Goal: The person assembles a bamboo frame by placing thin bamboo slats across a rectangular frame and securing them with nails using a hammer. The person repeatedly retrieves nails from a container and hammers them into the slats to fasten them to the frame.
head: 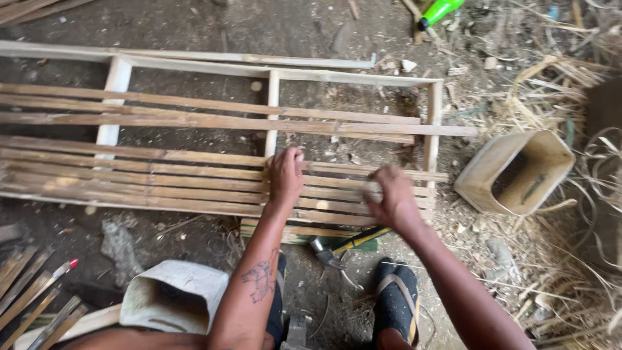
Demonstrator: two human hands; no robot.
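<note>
A pale wooden frame [434,110] lies flat on the dirt floor, with several long bamboo slats [162,175] laid across it. My left hand [285,175] presses flat on the slats above the frame's middle upright. My right hand [389,194] rests on the slats near the frame's right end, fingers curled; whether it pinches anything I cannot tell. A claw hammer [334,249] with a yellow and black handle lies on the ground just below my right wrist, beside my sandalled foot [396,298].
An open tan box-shaped container [515,172] lies tilted at the right among dry bamboo shavings. A white sack [172,295] sits by my left knee. Loose slats [32,298] are piled at the bottom left. A green bottle [439,11] lies at the top.
</note>
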